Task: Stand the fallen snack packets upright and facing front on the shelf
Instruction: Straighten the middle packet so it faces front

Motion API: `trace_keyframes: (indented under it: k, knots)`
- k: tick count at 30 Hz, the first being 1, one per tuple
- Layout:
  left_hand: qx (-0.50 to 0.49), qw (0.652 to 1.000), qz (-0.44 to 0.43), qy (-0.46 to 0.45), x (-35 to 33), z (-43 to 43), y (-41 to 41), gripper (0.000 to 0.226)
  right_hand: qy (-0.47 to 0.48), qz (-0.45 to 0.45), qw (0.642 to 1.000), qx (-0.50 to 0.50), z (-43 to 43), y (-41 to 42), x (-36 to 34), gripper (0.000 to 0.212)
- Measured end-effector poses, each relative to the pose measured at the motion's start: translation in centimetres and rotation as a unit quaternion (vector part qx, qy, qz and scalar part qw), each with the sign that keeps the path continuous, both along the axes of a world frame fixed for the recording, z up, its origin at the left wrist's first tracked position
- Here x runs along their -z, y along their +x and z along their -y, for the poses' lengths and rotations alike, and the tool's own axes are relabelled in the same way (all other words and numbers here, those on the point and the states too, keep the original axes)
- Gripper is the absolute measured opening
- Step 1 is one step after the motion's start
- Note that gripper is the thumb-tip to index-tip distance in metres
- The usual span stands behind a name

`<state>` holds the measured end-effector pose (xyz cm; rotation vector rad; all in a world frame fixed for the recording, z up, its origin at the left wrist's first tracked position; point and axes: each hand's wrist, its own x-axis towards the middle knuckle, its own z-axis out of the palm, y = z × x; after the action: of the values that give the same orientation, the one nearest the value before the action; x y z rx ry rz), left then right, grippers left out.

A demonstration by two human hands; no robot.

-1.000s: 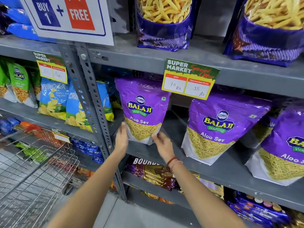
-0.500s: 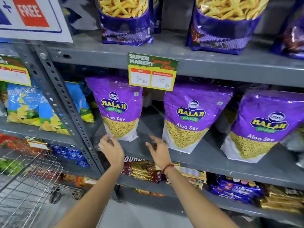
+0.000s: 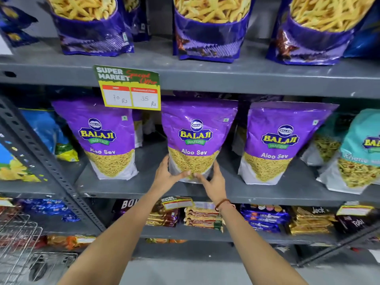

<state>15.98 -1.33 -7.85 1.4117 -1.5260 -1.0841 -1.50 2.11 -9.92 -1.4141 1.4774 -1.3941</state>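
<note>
A grey metal shelf (image 3: 205, 191) fills the view, and every place below is given relative to it. On its upper board three dark blue packets of yellow sticks (image 3: 207, 27) are stood in a row. On its middle board three purple Aloo Sev packets are seen upright with their fronts turned outward: the left Aloo Sev packet (image 3: 102, 138) beside the perforated grey upright (image 3: 41, 159), the middle Aloo Sev packet (image 3: 195, 138) at the centre of the board, and the right Aloo Sev packet (image 3: 275, 142) further along, apart from each other. A teal packet (image 3: 357, 153) is leaned at the right end of the same board, and blue packets (image 3: 47, 132) are seen past the upright on the left. On the lower board, stacks of biscuit packs (image 3: 203, 217) are laid flat. A yellow and green price tag (image 3: 128, 87) is hung from the front lip of the upper board, over the gap between the left and middle purple packets.

The base of the middle packet is clasped from both sides: the left hand (image 3: 166, 175) is pressed to its lower left corner and the right hand (image 3: 211, 179) to its lower right corner, with the fingertips curled onto the front face and nearly met. A red thread band (image 3: 223, 203) is worn at the right wrist.
</note>
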Motion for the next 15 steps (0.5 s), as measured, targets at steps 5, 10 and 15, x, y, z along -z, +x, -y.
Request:
trace_keyframes:
  k: [5,10,15]
  knots:
    - [-0.035,0.998,-0.006,-0.043,0.4,-0.6,-0.4,0.089,0.004,-0.014,1.000,-0.026,0.7,-0.4,-0.1,0.070]
    - [-0.093,0.991,0.004,-0.093,0.8,-2.1,-1.2,0.086,0.018,0.007,0.999,-0.038,0.3,-1.4,0.1,0.072]
    - [-0.131,0.943,0.132,-0.277,2.0,-5.9,-4.9,0.049,-0.043,0.006,0.988,0.149,-2.6,-5.6,1.4,0.048]
